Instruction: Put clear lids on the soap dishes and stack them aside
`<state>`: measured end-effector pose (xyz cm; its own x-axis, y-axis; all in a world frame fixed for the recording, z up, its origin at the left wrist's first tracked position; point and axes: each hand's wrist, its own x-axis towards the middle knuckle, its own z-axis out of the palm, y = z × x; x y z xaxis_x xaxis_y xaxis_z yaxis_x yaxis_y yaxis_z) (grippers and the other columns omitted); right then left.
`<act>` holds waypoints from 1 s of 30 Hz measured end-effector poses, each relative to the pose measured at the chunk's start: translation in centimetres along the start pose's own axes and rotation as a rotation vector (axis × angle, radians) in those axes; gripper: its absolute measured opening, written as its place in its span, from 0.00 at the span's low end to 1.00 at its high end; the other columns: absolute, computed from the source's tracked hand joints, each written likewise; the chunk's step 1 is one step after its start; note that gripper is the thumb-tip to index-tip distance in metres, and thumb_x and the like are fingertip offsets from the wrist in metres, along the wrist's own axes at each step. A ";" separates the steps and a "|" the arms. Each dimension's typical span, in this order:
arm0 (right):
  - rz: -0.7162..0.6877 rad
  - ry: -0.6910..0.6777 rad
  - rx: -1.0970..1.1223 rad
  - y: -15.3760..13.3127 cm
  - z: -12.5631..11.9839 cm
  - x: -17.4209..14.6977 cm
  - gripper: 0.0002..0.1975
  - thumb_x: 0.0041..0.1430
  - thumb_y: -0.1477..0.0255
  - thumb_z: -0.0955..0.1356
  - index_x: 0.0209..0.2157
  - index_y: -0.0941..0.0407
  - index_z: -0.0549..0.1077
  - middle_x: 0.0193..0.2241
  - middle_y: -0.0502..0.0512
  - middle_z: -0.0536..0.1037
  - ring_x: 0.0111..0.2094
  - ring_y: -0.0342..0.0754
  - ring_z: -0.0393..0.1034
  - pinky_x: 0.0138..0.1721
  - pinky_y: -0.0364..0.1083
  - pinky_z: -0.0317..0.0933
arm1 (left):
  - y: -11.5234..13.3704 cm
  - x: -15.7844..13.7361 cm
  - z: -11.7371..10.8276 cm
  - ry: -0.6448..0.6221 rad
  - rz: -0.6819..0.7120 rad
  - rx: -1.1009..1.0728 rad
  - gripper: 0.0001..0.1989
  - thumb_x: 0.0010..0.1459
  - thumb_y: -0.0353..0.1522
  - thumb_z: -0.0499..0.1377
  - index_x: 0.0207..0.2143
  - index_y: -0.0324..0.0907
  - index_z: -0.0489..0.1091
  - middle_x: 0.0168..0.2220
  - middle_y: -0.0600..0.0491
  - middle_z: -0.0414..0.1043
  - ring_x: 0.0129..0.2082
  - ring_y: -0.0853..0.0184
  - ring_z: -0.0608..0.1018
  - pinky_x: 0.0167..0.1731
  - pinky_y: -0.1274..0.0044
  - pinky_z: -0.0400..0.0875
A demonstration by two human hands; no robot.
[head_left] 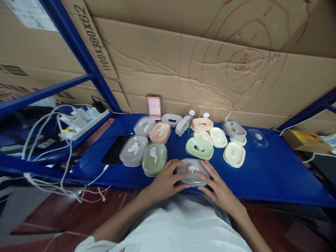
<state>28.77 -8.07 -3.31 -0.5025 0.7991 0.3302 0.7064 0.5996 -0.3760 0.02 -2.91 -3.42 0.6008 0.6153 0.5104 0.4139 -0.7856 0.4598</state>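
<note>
A grey soap box with a clear lid and a round white sticker sits at the front edge of the blue table. My left hand grips its left side, fingers curved over the lid. From the right, my right hand grips the same box, its fingertips on the lid and rim. Just beyond the hands lies a green oval tray with a slot. To the left stand lidded boxes: a green one, a grey one and a peach one.
Cream trays, a peach slotted tray and clear lids lie on the blue table. A black phone and a cabled power strip are at left. Cardboard stands behind.
</note>
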 end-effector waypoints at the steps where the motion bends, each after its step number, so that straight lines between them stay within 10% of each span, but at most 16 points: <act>1: 0.001 -0.024 0.030 0.2 -0.2 -0.2 0.32 0.75 0.67 0.68 0.75 0.39 0.59 0.79 0.53 0.50 0.79 0.60 0.46 0.72 0.64 0.60 | 0.2 0.0 0.0 -0.025 -0.034 -0.020 0.21 0.63 0.38 0.71 0.57 0.50 0.75 0.60 0.44 0.67 0.64 0.52 0.73 0.65 0.56 0.75; 6: 0.016 -0.049 0.132 0.8 -0.5 -1.0 0.32 0.75 0.67 0.68 0.75 0.37 0.60 0.79 0.52 0.52 0.78 0.60 0.47 0.72 0.63 0.60 | 1.6 0.4 -0.1 -0.200 -0.230 -0.219 0.34 0.60 0.33 0.74 0.66 0.53 0.69 0.75 0.44 0.49 0.75 0.50 0.63 0.72 0.56 0.66; 15: 0.101 -0.082 0.280 1.1 -0.6 -1.1 0.29 0.75 0.65 0.68 0.73 0.36 0.63 0.79 0.49 0.50 0.79 0.60 0.46 0.74 0.63 0.56 | 2.6 0.9 -0.4 -0.205 -0.344 -0.319 0.30 0.61 0.39 0.73 0.64 0.52 0.71 0.72 0.43 0.59 0.72 0.50 0.69 0.70 0.57 0.68; 23: 0.202 -0.039 0.356 1.0 -0.3 -1.1 0.44 0.72 0.60 0.71 0.79 0.38 0.45 0.81 0.54 0.41 0.79 0.60 0.41 0.75 0.62 0.53 | 3.0 0.0 -0.7 -0.027 -0.239 -0.079 0.31 0.57 0.41 0.75 0.61 0.50 0.74 0.69 0.42 0.63 0.68 0.49 0.73 0.67 0.58 0.73; 30: 0.229 -0.048 0.307 1.2 0.2 -0.7 0.38 0.74 0.59 0.68 0.78 0.37 0.50 0.80 0.54 0.46 0.79 0.59 0.46 0.75 0.62 0.54 | 2.6 0.6 -0.4 -0.164 -0.374 -0.089 0.35 0.57 0.42 0.76 0.65 0.50 0.71 0.71 0.41 0.62 0.69 0.49 0.72 0.68 0.56 0.71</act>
<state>29.91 -7.91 -4.21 -0.3769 0.9106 0.1693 0.6247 0.3849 -0.6794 1.19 -4.60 -1.65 0.5245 0.8329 0.1768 0.5679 -0.4969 0.6562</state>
